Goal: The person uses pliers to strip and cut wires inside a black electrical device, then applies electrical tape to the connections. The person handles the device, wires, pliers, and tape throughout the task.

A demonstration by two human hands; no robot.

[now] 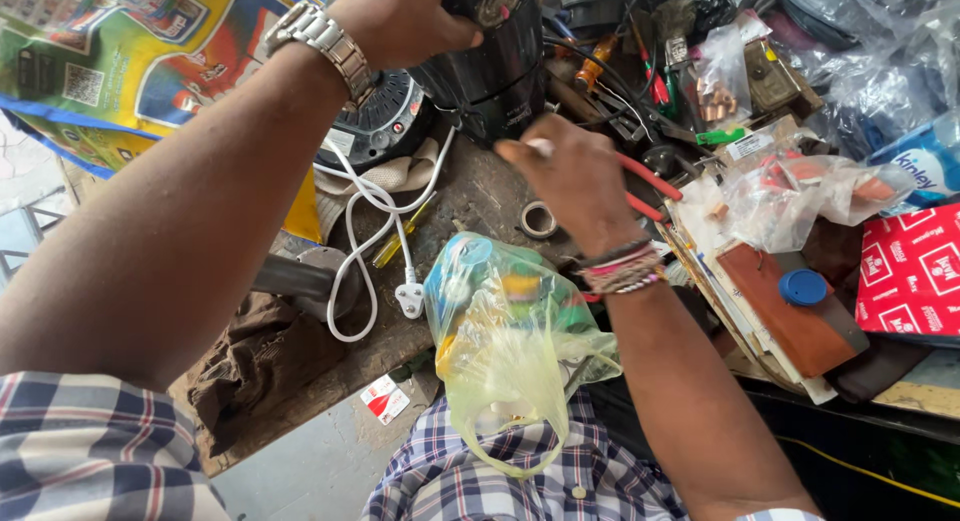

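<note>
While the black motor housing [495, 56] at top centre is gripped by the left hand [400, 21], red-handled pliers [650, 186] are clasped in the right hand [575, 181] at its base, where a steady squeeze seems called for.

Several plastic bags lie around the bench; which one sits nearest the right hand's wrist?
The yellowish-green tinted bag, just below the right hand. The clear bags lie further right among the clutter.

Red-handled pliers [648, 186], white cord [365, 243], yellowish bag [505, 346], black appliance [500, 56].
</note>
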